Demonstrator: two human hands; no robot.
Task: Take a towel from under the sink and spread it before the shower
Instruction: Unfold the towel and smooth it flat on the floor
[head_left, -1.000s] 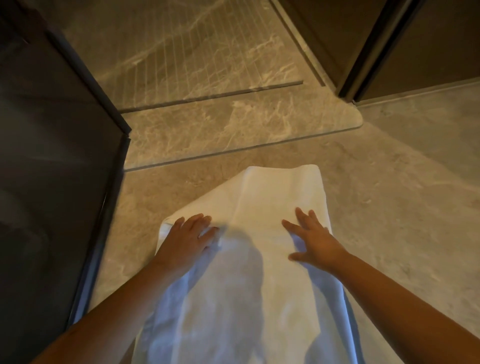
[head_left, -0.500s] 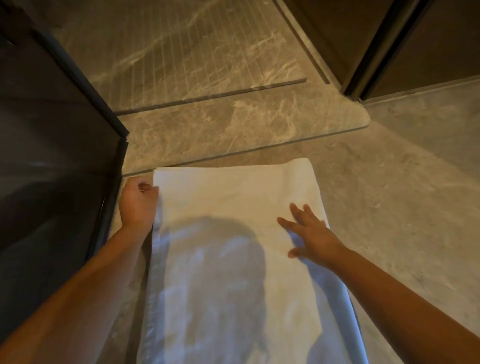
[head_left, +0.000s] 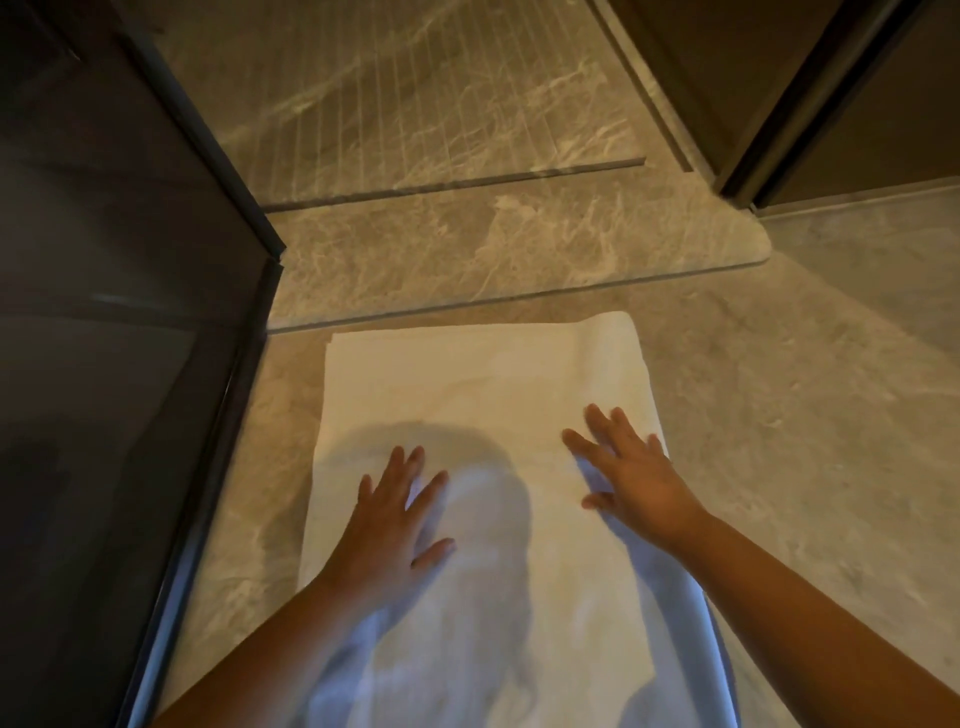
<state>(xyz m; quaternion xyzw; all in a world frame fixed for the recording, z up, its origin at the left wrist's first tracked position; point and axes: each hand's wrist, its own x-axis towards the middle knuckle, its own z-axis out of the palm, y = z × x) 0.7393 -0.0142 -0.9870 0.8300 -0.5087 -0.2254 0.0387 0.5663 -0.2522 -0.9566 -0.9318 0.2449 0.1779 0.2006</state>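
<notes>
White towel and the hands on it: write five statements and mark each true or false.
1. The white rectangular towel lies spread on the grey stone floor. True.
2. The left hand and the right hand both rest on the towel with fingers straight and spread. True.
3. The left hand pinches the towel's far-left corner. False: it lies flat on the towel, well back from that corner.
4. The towel lies inside the shower on the ribbed floor. False: it lies outside, on the near side of the marble threshold.
5. A dark glass panel stands left of the towel. True.
</notes>
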